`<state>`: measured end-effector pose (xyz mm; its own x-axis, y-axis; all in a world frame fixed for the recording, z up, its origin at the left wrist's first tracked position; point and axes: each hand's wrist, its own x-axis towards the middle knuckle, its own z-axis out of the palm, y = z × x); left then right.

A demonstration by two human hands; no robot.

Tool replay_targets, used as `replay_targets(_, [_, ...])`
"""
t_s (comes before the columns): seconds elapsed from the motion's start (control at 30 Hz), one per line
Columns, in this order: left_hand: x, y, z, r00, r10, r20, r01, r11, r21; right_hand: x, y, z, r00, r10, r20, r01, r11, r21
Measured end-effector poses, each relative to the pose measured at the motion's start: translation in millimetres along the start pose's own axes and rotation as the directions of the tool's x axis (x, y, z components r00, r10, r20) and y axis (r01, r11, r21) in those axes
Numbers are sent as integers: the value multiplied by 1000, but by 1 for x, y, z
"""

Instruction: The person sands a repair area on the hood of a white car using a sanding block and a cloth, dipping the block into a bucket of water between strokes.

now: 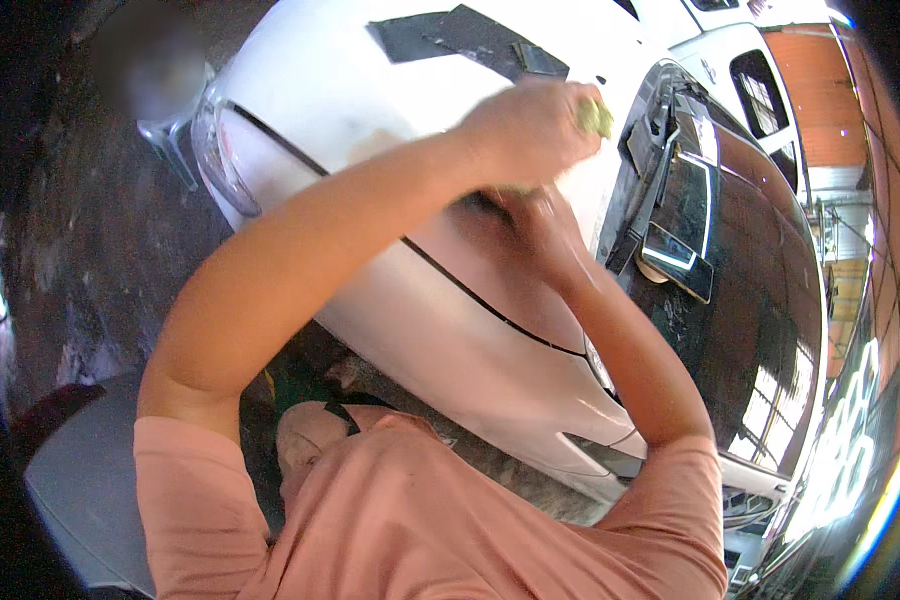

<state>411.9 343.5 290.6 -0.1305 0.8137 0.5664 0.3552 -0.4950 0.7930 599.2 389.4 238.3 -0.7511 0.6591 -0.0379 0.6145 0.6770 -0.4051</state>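
Above the white car hood (315, 60), my left hand (530, 130) is closed in a fist, blurred by motion. A crumpled yellow-green piece (596, 118), like a cloth or sponge, sticks out of it on the right. My right hand (538, 225) is just below and nearer to me, close to the hood's side edge. Its fingers are mostly hidden under the left hand and in shadow, so I cannot tell what it holds. A thin yellowish edge shows between the two hands. Dull, pinkish-brown patches mark the paint beneath them.
Dark flat sheets (450, 35) and a small dark block (542, 60) lie on the far part of the hood. A phone (678, 262) rests by the wipers at the windshield (745, 290). A grey stool (178, 150) stands beyond the headlight. Another white vehicle (745, 75) is behind.
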Motion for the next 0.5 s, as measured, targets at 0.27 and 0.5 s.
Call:
replay_targets(0.27, [-51,-151,-113,808,-78,-584,333,878,344,-94,-42,-41,942,-294,160,332,879,-342])
replay_targets(0.5, [-61,-176,-91,842,137,-522,232,782,579,18,-58,-10,967,-252,16,228,842,-490])
